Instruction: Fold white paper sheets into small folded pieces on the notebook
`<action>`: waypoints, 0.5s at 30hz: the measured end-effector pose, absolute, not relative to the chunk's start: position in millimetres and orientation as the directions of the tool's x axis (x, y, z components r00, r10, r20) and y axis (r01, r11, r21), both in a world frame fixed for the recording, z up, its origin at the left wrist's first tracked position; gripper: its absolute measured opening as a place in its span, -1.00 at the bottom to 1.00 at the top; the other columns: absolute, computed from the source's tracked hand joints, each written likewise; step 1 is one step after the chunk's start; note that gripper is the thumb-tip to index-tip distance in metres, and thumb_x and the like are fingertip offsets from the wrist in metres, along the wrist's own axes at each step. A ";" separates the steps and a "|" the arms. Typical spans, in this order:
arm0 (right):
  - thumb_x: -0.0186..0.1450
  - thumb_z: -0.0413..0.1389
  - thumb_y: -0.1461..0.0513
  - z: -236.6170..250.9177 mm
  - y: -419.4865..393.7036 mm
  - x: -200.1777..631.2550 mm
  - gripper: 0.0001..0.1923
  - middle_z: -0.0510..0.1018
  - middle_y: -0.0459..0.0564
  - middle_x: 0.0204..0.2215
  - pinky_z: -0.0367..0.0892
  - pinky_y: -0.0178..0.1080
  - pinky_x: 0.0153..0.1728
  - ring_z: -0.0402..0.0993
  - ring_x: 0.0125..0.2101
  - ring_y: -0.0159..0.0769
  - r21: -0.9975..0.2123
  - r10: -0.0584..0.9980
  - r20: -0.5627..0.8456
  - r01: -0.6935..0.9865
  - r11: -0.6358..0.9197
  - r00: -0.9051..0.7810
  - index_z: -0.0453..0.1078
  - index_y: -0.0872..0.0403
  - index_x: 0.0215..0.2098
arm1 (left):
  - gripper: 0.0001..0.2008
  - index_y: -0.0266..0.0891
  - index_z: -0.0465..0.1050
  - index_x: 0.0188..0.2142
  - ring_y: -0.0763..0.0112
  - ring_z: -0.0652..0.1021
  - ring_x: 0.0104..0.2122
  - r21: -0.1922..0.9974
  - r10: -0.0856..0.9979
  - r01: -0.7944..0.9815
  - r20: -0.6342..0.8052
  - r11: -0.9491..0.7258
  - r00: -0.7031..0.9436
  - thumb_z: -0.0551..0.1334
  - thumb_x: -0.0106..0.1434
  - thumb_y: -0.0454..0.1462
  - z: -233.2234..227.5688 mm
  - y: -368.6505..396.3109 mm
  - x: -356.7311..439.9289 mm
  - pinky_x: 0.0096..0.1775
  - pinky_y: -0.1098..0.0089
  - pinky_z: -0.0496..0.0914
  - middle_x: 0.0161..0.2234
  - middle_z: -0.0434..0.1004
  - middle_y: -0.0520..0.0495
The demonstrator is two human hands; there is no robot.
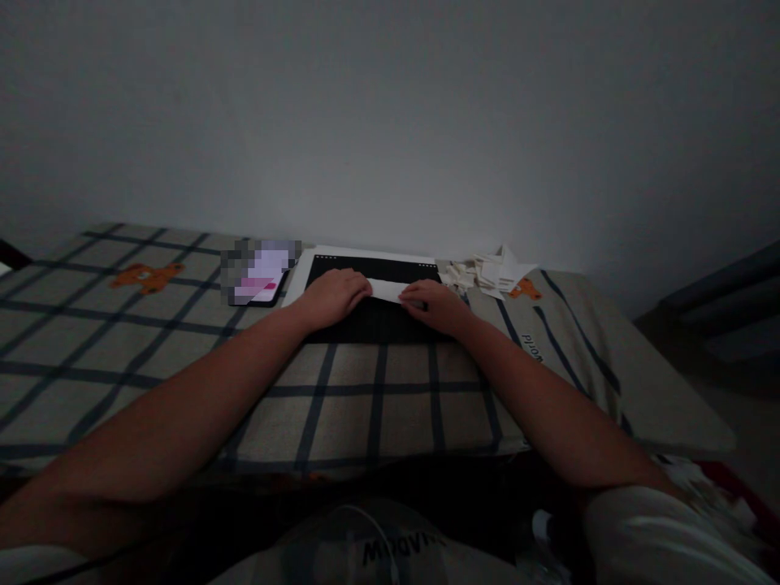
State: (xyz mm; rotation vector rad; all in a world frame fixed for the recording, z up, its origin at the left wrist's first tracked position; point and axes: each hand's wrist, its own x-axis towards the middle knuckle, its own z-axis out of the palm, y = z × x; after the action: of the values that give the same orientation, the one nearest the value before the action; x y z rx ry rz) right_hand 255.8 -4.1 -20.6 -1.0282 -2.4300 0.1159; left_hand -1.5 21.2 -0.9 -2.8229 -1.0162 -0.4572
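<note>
A narrow white strip of paper (pixel 386 290) lies across a black notebook cover or board (pixel 371 329) on the table. At the strip's left end, the closed fingers of my left hand (pixel 339 294) grip it. My right hand (pixel 435 305) pinches the other end, with its fingers bent. Both hands rest low over the black surface, and the strip's ends are hidden beneath them. White sheets (pixel 296 280) stick out from under the black board on its left and far sides.
To the left lies a phone (pixel 262 280) with a lit screen, partly blurred. Several folded white paper pieces (pixel 487 272) are heaped to the right. A checked cloth (pixel 378 406) covers the table, and a plain wall (pixel 390 122) stands behind it.
</note>
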 end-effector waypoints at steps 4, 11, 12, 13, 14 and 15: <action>0.38 0.00 0.19 -13.2 -9.9 254.1 -0.72 0.62 0.05 -0.22 0.36 -0.15 -0.11 0.50 -0.18 -0.24 -0.291 0.727 0.452 0.685 0.668 -0.517 0.54 0.07 -0.15 | -0.70 -0.24 0.44 -0.18 0.20 0.52 -0.20 0.101 0.652 0.676 0.399 -0.730 0.645 -0.03 0.39 -0.19 3.4 15.7 -3.8 -0.14 0.23 0.36 -0.25 0.54 -0.14; 0.29 0.06 0.15 -2.8 -12.5 252.6 -0.76 0.63 0.02 -0.31 0.38 -0.16 -0.23 0.52 -0.29 -0.23 -0.633 0.820 0.569 0.603 0.487 -0.065 0.55 0.08 -0.26 | -0.53 -0.25 0.23 0.15 0.15 0.42 0.01 0.250 0.646 0.703 0.665 -0.666 0.375 0.14 0.32 -0.10 16.4 5.5 -8.8 0.03 0.14 0.32 0.06 0.36 -0.24; 0.27 0.08 0.15 -3.7 -10.9 252.9 -0.76 0.63 0.02 -0.36 0.38 -0.17 -0.28 0.51 -0.34 -0.23 -0.701 0.852 0.523 0.569 0.430 0.001 0.54 0.09 -0.25 | -0.49 -0.25 0.20 0.17 0.12 0.38 0.07 0.233 0.623 0.706 0.693 -0.669 0.362 0.16 0.30 -0.10 17.4 5.4 -9.4 0.07 0.11 0.29 0.12 0.30 -0.27; 0.24 0.10 0.15 -5.1 -9.3 253.2 -0.74 0.61 0.01 -0.42 0.37 -0.18 -0.33 0.50 -0.39 -0.24 -0.756 0.883 0.467 0.539 0.373 0.044 0.53 0.12 -0.21 | -0.48 -0.24 0.19 0.19 0.10 0.33 0.12 0.210 0.607 0.707 0.703 -0.675 0.371 0.17 0.29 -0.10 18.0 5.7 -9.8 0.11 0.08 0.25 0.15 0.26 -0.28; 0.21 0.13 0.16 -6.8 -7.9 253.4 -0.71 0.59 -0.01 -0.48 0.36 -0.19 -0.38 0.48 -0.44 -0.25 -0.793 0.910 0.409 0.518 0.321 0.062 0.50 0.14 -0.16 | -0.49 -0.22 0.20 0.19 0.08 0.29 0.16 0.181 0.597 0.702 0.691 -0.689 0.408 0.17 0.29 -0.11 18.1 6.3 -10.1 0.13 0.05 0.22 0.17 0.25 -0.27; 0.19 0.14 0.17 -8.7 -6.8 253.4 -0.66 0.57 -0.04 -0.53 0.34 -0.21 -0.42 0.46 -0.50 -0.27 -0.815 0.933 0.355 0.510 0.276 0.062 0.47 0.15 -0.10 | -0.51 -0.19 0.22 0.18 0.08 0.27 0.18 0.151 0.590 0.685 0.657 -0.712 0.469 0.17 0.30 -0.12 17.4 7.0 -10.2 0.15 0.03 0.19 0.18 0.25 -0.25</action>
State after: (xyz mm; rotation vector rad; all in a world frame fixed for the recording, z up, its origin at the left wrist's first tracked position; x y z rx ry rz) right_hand 253.4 -6.8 -8.7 -1.3682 -1.5853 0.5528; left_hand -10.2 7.0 17.4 -2.5750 -1.1250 -1.0715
